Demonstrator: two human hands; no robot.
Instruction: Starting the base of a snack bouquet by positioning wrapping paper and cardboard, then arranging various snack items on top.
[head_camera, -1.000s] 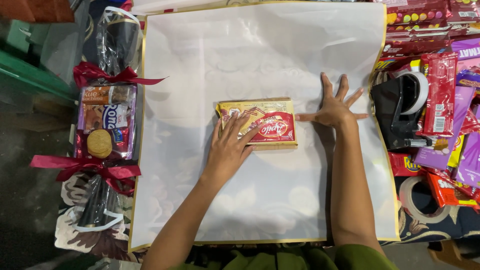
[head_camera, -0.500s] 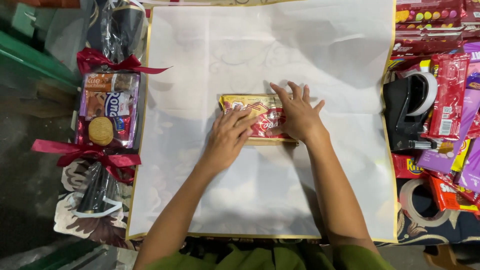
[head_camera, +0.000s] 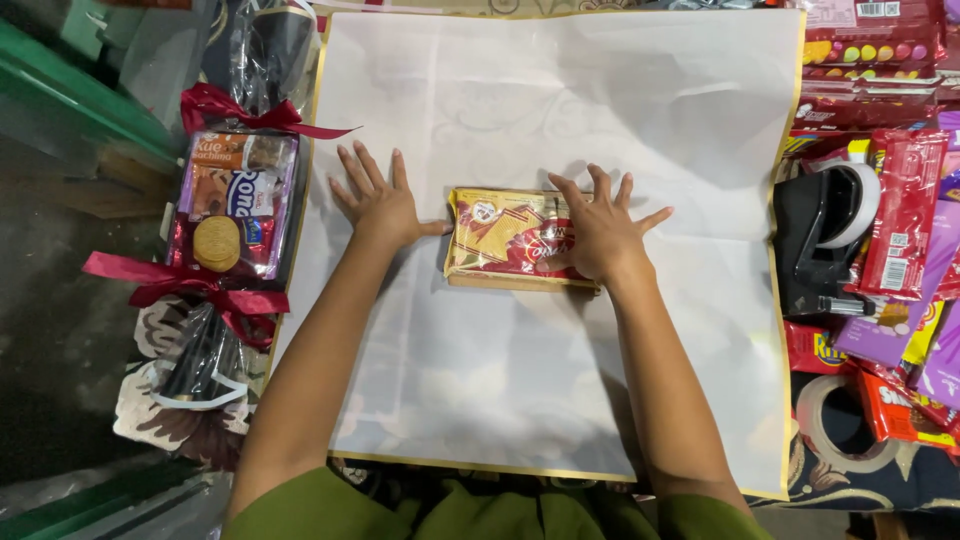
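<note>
So the snack pack (head_camera: 510, 238), a flat red and gold wrapped one, is lying roughly in the middle of the big white sheet of wrapping paper (head_camera: 560, 400), just a bit toward the far half. Its long axis is running left to right, pretty much parallel to the near edge of the paper, with the gold end pointing left and the red printed part sitting under the right hand.

The right hand (head_camera: 600, 235) is pressing flat on the right end of the pack, fingers spread wide and pointing away toward the far side, not gripping anything, just resting on top. The left hand (head_camera: 378, 205) is lying flat on the paper just to the left of the pack, fingers also splayed wide, thumb tip reaching toward the pack's left edge and looking like it's touching or nearly touching it. Empty palm, holding nothing.

The paper has a thin gold border showing along its edges. Off to the left there's a finished gift bundle (head_camera: 232, 205) sitting in clear wrap, tied with red ribbon at both ends. On the right side a black tape dispenser (head_camera: 815, 245) is sitting just off the paper's edge, with a pile of colourful snack packets (head_camera: 905, 215) crowding around it.
</note>
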